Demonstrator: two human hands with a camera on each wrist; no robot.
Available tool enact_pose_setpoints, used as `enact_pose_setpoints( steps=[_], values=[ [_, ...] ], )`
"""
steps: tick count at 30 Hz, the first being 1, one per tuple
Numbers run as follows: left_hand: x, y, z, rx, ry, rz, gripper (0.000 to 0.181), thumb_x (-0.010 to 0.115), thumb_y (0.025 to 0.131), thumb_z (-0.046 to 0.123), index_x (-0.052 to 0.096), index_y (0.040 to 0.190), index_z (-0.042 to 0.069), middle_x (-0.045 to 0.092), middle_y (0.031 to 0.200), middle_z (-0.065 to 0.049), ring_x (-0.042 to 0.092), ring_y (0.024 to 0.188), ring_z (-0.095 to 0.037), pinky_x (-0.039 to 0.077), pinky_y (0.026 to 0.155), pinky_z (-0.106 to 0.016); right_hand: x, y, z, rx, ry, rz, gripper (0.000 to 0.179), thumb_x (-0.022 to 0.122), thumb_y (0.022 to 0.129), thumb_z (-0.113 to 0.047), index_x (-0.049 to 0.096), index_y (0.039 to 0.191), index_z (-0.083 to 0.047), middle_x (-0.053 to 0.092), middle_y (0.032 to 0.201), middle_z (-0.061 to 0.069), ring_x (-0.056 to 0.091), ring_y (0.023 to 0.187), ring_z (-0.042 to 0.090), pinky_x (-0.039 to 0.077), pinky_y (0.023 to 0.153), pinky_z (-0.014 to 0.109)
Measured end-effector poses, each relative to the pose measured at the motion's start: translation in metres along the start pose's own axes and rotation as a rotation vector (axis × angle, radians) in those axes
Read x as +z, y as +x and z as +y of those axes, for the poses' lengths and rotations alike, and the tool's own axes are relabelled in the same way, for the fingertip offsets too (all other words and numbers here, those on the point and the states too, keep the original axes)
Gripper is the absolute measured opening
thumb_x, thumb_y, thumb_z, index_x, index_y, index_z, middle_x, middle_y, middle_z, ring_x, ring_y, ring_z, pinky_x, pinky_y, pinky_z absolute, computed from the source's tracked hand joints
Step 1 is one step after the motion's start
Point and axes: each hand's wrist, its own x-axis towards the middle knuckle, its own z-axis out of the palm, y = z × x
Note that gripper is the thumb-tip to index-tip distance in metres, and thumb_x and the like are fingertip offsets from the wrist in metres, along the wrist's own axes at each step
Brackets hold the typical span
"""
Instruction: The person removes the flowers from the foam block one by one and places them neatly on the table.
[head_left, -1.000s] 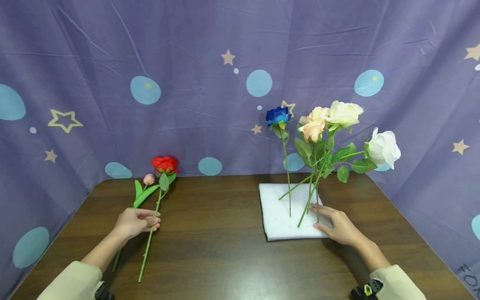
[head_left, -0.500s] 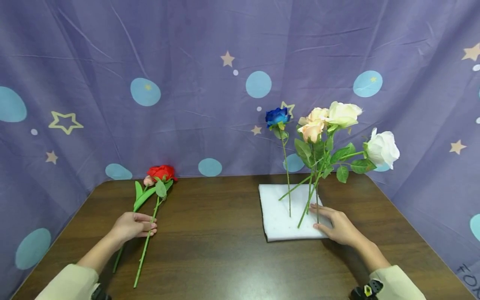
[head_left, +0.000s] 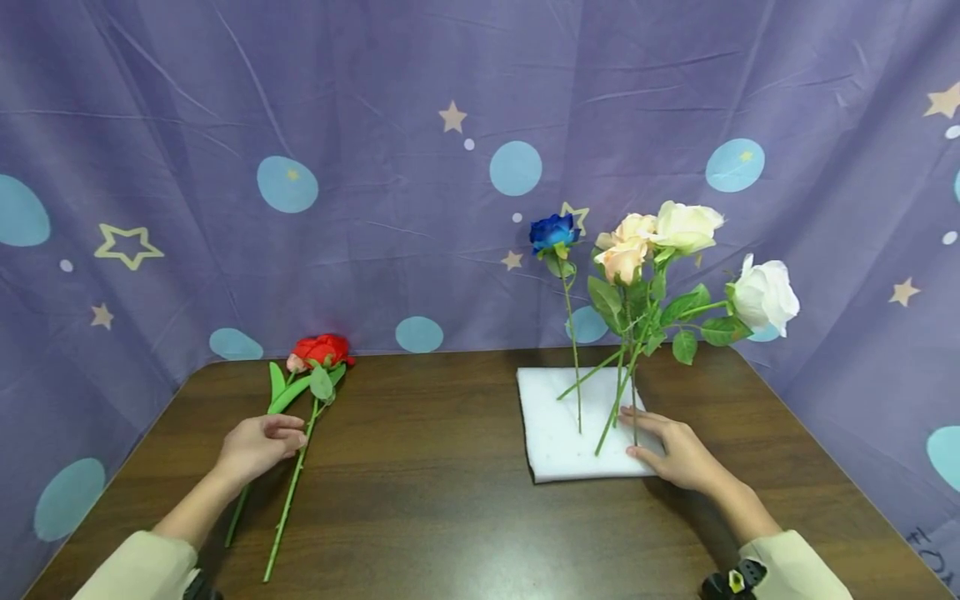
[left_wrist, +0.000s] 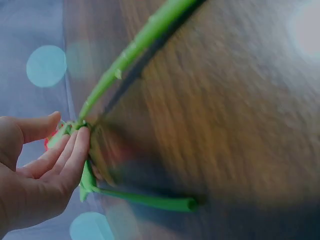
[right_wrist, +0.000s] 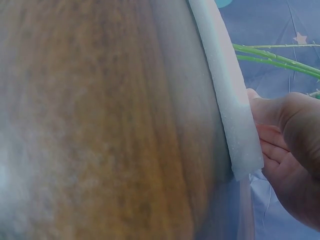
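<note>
Starting up front: wooden counter (head_left: 450, 533), with the stem of the red rose (head_left: 324, 347) stretching toward the near edge on the left. Right at that stem, left hand (head_left: 258, 448), fingers straight and pressed together, thumb standing apart from them in the wrist view. So not pinching anything, by the look of that gap; can't tell if actually touching. Would call this the fetching stage, red rose at the fingertips and lying on the counter. Next move likely calls for bringing thumb and fingers together on the stem, then lifting without snagging the pink bud (head_left: 296, 363) tucked against the bloom.

Over to the right, right hand (head_left: 678, 450), fingers and thumb loosely spread, resting on the edge of the white foam pad (head_left: 551, 454). Probably steadying it, and worth holding firm for pushing in another stem.

Up above the foam, on stems already planted: blue rose (head_left: 553, 234), peach roses (head_left: 624, 262), cream rose (head_left: 687, 227), plus a white rose (head_left: 765, 296) leaning right. Behind everything, purple curtain (head_left: 390, 167).
</note>
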Motion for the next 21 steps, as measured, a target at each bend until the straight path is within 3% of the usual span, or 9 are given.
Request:
enact_pose_setpoints(
  steps=[3, 5, 8, 12, 21],
  values=[
    [0.003, 0.001, 0.007, 0.046, 0.125, 0.055, 0.035, 0.068, 0.087, 0.020, 0.066, 0.111, -0.005, 0.074, 0.100, -0.017, 0.069, 0.081, -0.011, 0.051, 0.068, -0.024, 0.000, 0.000, 0.000, 0.001, 0.002, 0.003, 0.042, 0.079, 0.076, -0.010, 0.068, 0.116, -0.004, 0.068, 0.120, 0.015, 0.065, 0.110, 0.035, 0.051, 0.094, 0.033],
    [0.005, 0.002, 0.012, 0.068, 0.149, 0.071, 0.033, 0.068, 0.087, 0.021, 0.067, 0.110, -0.003, 0.074, 0.101, -0.017, 0.070, 0.086, -0.018, 0.050, 0.071, -0.028, 0.000, 0.000, 0.000, 0.002, 0.003, 0.002, 0.043, 0.079, 0.076, -0.010, 0.068, 0.116, -0.004, 0.068, 0.121, 0.014, 0.064, 0.110, 0.035, 0.051, 0.094, 0.032],
    [0.009, 0.005, 0.021, 0.074, 0.133, 0.063, 0.032, 0.067, 0.088, 0.020, 0.067, 0.110, -0.003, 0.074, 0.101, -0.017, 0.070, 0.091, -0.026, 0.052, 0.071, -0.030, -0.001, 0.000, 0.000, 0.001, -0.001, 0.001, 0.042, 0.079, 0.076, -0.010, 0.068, 0.117, -0.004, 0.068, 0.121, 0.015, 0.065, 0.110, 0.035, 0.051, 0.093, 0.036],
    [0.017, 0.009, 0.033, 0.089, 0.101, 0.058, 0.032, 0.067, 0.088, 0.019, 0.067, 0.110, -0.004, 0.074, 0.100, -0.018, 0.070, 0.091, -0.027, 0.052, 0.068, -0.027, -0.001, 0.000, -0.001, 0.000, -0.001, -0.001, 0.042, 0.078, 0.076, -0.010, 0.068, 0.117, -0.004, 0.068, 0.121, 0.015, 0.064, 0.110, 0.035, 0.051, 0.092, 0.042],
    [0.045, 0.020, 0.060, 0.150, 0.063, 0.044, 0.026, 0.067, 0.088, 0.017, 0.069, 0.106, -0.002, 0.074, 0.098, -0.016, 0.069, 0.093, -0.028, 0.053, 0.074, -0.030, 0.000, 0.000, -0.001, -0.003, 0.004, 0.006, 0.042, 0.079, 0.076, -0.010, 0.068, 0.116, -0.004, 0.069, 0.120, 0.014, 0.064, 0.110, 0.034, 0.052, 0.092, 0.038]
  ],
)
